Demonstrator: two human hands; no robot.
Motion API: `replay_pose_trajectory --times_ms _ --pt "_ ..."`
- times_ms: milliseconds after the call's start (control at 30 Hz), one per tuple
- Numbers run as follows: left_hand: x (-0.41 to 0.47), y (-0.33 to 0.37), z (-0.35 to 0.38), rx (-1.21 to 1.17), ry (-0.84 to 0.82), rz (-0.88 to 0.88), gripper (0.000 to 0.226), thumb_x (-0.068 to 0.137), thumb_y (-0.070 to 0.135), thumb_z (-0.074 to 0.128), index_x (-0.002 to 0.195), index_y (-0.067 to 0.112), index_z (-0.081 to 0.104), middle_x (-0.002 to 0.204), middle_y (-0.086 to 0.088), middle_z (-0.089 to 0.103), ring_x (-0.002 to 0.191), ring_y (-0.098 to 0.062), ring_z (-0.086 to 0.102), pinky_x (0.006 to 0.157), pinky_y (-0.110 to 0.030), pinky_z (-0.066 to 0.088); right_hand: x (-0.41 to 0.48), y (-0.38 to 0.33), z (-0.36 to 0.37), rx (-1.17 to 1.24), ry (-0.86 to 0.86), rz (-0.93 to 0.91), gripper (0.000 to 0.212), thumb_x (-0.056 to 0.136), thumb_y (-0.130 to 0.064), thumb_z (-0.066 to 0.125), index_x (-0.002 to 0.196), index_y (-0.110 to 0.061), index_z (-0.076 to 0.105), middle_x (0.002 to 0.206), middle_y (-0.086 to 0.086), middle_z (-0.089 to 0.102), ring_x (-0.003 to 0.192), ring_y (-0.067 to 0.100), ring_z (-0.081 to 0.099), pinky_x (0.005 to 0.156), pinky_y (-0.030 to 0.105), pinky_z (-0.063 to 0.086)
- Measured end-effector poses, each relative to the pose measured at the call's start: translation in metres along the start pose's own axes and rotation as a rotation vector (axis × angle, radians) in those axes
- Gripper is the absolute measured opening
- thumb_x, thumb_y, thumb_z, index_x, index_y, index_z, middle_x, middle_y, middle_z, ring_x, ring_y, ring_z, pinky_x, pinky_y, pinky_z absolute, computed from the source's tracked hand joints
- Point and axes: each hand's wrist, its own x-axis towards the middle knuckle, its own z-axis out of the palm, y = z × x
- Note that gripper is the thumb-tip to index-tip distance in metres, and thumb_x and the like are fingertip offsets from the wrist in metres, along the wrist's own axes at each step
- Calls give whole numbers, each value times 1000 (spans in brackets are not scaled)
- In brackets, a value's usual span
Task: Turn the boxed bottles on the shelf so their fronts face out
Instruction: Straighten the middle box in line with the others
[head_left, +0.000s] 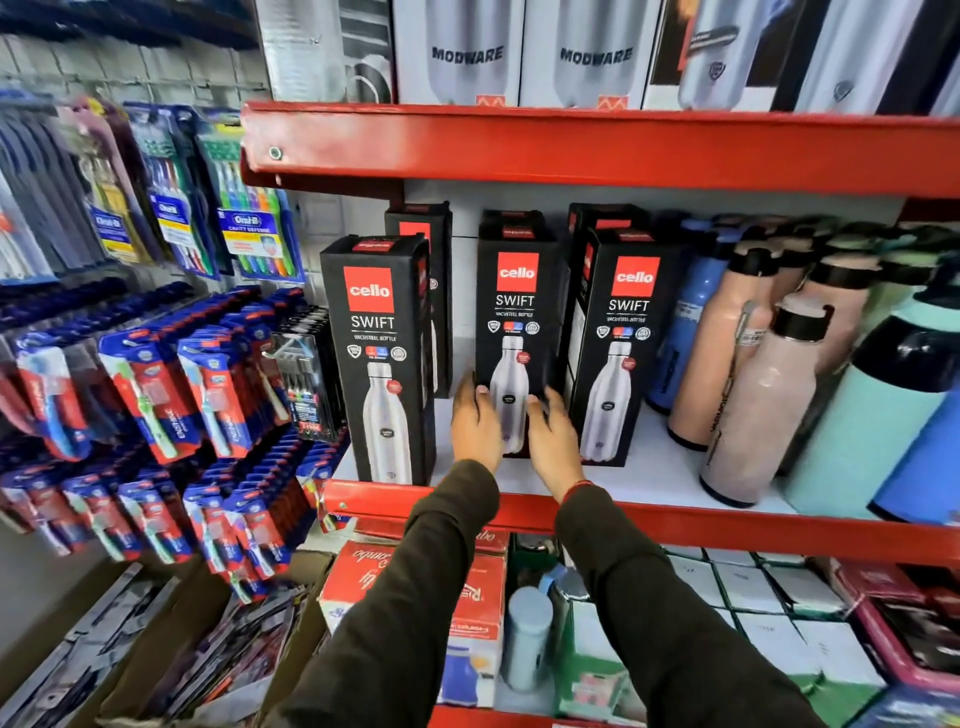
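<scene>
1. Three black Cello Swift boxes were seen front-out on the white shelf (660, 475): the left box (379, 358) at the red front lip, the middle box (511, 332) set further back, the right box (621, 345) just beside it.
2. Two more boxes were partly hidden behind, one behind the left box (434, 223).
3. The left hand (475, 421) was laid against the middle box's lower left edge, fingers spread, not closed around it.
4. The right hand (553, 439) was held at its lower right edge, fingers loose; contact could not be told.
5. Bare shelf was left between the left and middle boxes.
6. Loose bottles (753, 374) were crowded just right of the right box.
</scene>
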Motion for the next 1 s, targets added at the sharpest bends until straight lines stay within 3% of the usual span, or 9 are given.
replay_pose_trajectory --times_ms 100,267,533,600,700,767,900,1000 --pt "2 -1 -1 -37 28 -56 42 104 22 33 144 11 41 149 -9 46 140 -23 40 104 -15 26 2 3 1 7 17 3 42 101 -26 42 141 -13 39 143 15 50 133 29 46 106 31 33" --pt "-2 -3 -7 -28 79 -50 38 103 21 39 137 11 51 139 -9 57 132 -23 50 90 -5 27 -4 4 -3 1 43 -15 40 101 -22 43 139 -11 43 135 15 56 127 26 52 100 26 36" --pt "-27 -4 -21 -55 86 -35 36 101 24 44 134 16 56 135 -3 61 123 -10 53 98 -11 32 -31 6 -10 -26 52 -72 40 100 -28 46 137 -12 46 136 9 56 126 21 52 107 33 40" --pt "-35 -4 -25 -61 84 -43 36 101 27 45 134 18 56 134 0 61 117 -3 50 100 -16 33 -40 4 -13 -6 48 -72 40 100 -29 46 136 -14 47 131 5 57 123 16 52 103 28 41" --pt "-45 -6 -32 -35 84 -27 36 100 34 46 133 24 58 129 5 64 113 -2 51 97 -19 35 -55 1 -16 14 44 -91 35 100 -28 47 133 -17 50 114 -7 57 107 3 54 84 4 39" --pt "-51 -7 -35 -32 76 -10 36 100 35 45 132 25 58 122 11 64 112 -1 52 95 -17 35 -62 1 -18 19 48 -97 33 99 -28 47 131 -19 51 108 -14 56 96 -10 53 78 -5 37" --pt "-61 -5 -39 -27 85 -10 37 99 39 45 132 27 58 112 20 60 111 0 52 94 -16 35 -72 0 -20 9 53 -103 32 99 -28 47 129 -20 53 105 -17 56 90 -28 48 76 -8 34" --pt "-64 -7 -41 -39 79 -8 37 99 40 45 131 27 59 120 14 64 111 0 54 94 -18 38 -77 -1 -22 4 55 -111 33 99 -27 48 131 -18 53 107 -16 54 88 -26 49 75 -8 34"
